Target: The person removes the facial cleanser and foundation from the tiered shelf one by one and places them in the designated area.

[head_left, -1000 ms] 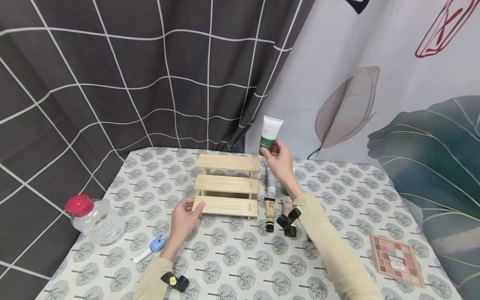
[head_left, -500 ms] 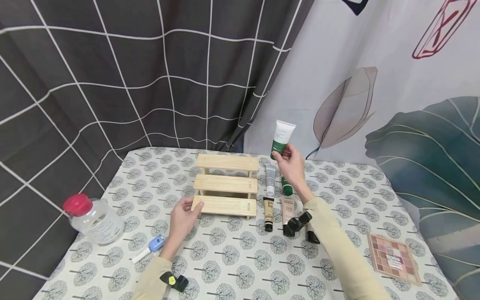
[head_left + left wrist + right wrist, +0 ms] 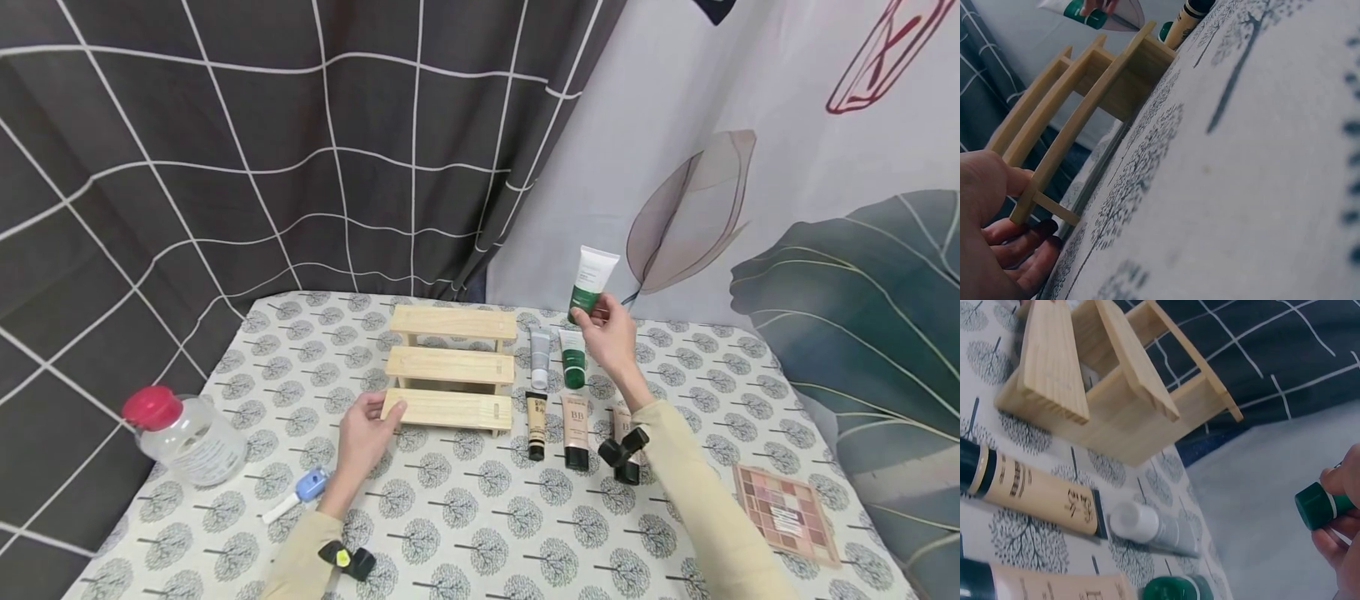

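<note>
My right hand holds a white and green squeeze tube above the table's back edge, its green cap pinched between thumb and fingers. In the right wrist view that green cap shows between the fingertips. At the left end of the lowest step of a three-tier wooden rack, my left hand grips the board, thumb on top. The left wrist view shows its fingers beneath that board. Below the raised tube lie a grey tube and another white and green tube.
A gold tube and two pinkish BB cream tubes lie right of the rack. An eyeshadow palette is at the far right. On the left are a red-capped clear bottle and a blue and white small bottle. Curtains hang behind.
My right hand has moved right and slightly down with the squeeze tube, uncovering the tubes on the table. The left hand stays on the rack.
</note>
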The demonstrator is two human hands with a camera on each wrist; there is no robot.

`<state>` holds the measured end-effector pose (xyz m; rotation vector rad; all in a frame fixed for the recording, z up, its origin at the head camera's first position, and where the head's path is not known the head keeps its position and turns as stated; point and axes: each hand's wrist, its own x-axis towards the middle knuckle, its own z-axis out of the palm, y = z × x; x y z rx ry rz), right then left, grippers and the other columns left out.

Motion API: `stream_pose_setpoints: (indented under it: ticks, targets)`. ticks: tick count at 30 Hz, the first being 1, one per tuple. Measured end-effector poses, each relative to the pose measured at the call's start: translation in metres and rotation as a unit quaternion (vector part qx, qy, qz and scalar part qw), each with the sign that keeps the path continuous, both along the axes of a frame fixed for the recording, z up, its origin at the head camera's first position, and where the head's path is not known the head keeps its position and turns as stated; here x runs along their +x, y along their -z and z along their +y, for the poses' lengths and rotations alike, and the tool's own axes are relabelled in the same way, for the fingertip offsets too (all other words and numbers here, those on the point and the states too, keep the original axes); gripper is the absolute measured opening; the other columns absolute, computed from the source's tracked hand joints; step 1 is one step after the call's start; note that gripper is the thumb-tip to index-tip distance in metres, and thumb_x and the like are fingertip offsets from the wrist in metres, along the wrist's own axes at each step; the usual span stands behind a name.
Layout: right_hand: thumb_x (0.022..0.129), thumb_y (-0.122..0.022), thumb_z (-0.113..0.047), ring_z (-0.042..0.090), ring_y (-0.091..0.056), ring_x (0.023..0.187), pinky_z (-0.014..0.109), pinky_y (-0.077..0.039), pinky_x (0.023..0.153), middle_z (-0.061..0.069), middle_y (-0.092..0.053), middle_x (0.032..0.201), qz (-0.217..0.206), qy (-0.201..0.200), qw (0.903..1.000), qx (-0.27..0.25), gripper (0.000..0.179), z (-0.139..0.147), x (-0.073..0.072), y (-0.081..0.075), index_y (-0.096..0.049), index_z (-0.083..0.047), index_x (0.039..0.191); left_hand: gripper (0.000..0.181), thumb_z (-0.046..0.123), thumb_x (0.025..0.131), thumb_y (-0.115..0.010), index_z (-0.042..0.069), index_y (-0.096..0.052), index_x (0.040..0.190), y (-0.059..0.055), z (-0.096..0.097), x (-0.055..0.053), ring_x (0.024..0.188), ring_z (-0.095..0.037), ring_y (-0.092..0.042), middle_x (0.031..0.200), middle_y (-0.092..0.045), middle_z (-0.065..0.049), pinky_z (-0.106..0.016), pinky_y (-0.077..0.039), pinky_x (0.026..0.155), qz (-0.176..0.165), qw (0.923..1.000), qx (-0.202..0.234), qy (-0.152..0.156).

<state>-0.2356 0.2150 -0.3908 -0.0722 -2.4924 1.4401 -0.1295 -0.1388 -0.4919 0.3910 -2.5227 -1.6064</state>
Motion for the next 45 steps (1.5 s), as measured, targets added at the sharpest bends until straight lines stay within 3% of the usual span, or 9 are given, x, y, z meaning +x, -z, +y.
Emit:
stream_pose_setpoints:
  ticks: [9, 14, 24, 32, 38, 45]
  targets:
    - [0.099, -0.064, -0.015, 0.04, -0.065, 0.114, 0.049, -0.056, 0.101, 0.027, -0.065, 0.124, -0.018, 0.009, 0.9997, 0.014, 0.038, 0.014, 0.003, 0.009, -0.056, 0.005, 0.13, 0.045, 0.024, 0.092, -0.075, -0.003, -0.061, 0.125, 0.0, 0.001, 0.001, 0.1, -0.035, -0.07, 0.114, -0.07, -0.026, -0.039, -0.063, 0.086, 0.015, 0.9999, -0.005, 0.002]
    - [0.099, -0.063, -0.015, 0.041, -0.062, 0.118, 0.049, -0.055, 0.103, 0.028, -0.062, 0.128, -0.044, 0.005, 0.999, 0.002, 0.044, 0.022, 0.005, 0.013, -0.052, 0.005, 0.136, 0.045, 0.024, 0.092, -0.075, -0.003, -0.061, 0.124, -0.001, 0.0, 0.001, 0.101, -0.034, -0.07, 0.114, -0.07, -0.026, -0.039, -0.063, 0.086, 0.014, 0.9999, -0.005, 0.002]
    - [0.099, -0.063, -0.017, 0.04, -0.062, 0.118, 0.047, -0.055, 0.104, 0.029, -0.062, 0.129, -0.063, 0.012, 0.9976, 0.026, 0.045, 0.036, 0.012, 0.025, -0.051, 0.006, 0.136, 0.046, 0.025, 0.092, -0.075, -0.003, -0.061, 0.126, -0.003, 0.0, 0.002, 0.1, -0.035, -0.07, 0.114, -0.07, -0.027, -0.04, -0.063, 0.085, 0.011, 0.9999, -0.006, 0.004]
    - [0.098, -0.064, -0.017, 0.038, -0.066, 0.113, 0.022, -0.06, 0.089, 0.029, -0.063, 0.126, -0.08, 0.006, 0.9959, 0.043, 0.045, 0.048, 0.017, 0.039, -0.053, 0.009, 0.133, 0.047, 0.026, 0.092, -0.075, -0.003, -0.06, 0.126, -0.003, 0.0, 0.0, 0.103, -0.035, -0.069, 0.116, -0.069, -0.026, -0.042, -0.062, 0.089, 0.009, 0.9999, -0.007, 0.0]
    - [0.099, -0.063, -0.022, 0.034, -0.063, 0.109, 0.037, -0.057, 0.094, 0.028, -0.063, 0.125, -0.108, 0.017, 0.9919, 0.065, 0.047, 0.056, 0.022, 0.046, -0.052, 0.008, 0.134, 0.047, 0.026, 0.092, -0.075, -0.003, -0.06, 0.126, -0.003, 0.0, 0.0, 0.103, -0.035, -0.069, 0.115, -0.069, -0.026, -0.043, -0.061, 0.09, 0.01, 0.9999, -0.008, 0.001]
    - [0.1, -0.061, -0.024, 0.035, -0.064, 0.102, 0.044, -0.057, 0.09, 0.029, -0.062, 0.121, -0.163, 0.021, 0.9822, 0.09, 0.051, 0.065, 0.028, 0.052, -0.049, 0.012, 0.134, 0.047, 0.025, 0.092, -0.075, -0.003, -0.06, 0.126, -0.001, -0.001, 0.0, 0.1, -0.034, -0.07, 0.115, -0.07, -0.026, -0.04, -0.063, 0.086, 0.008, 1.0, -0.002, 0.003]
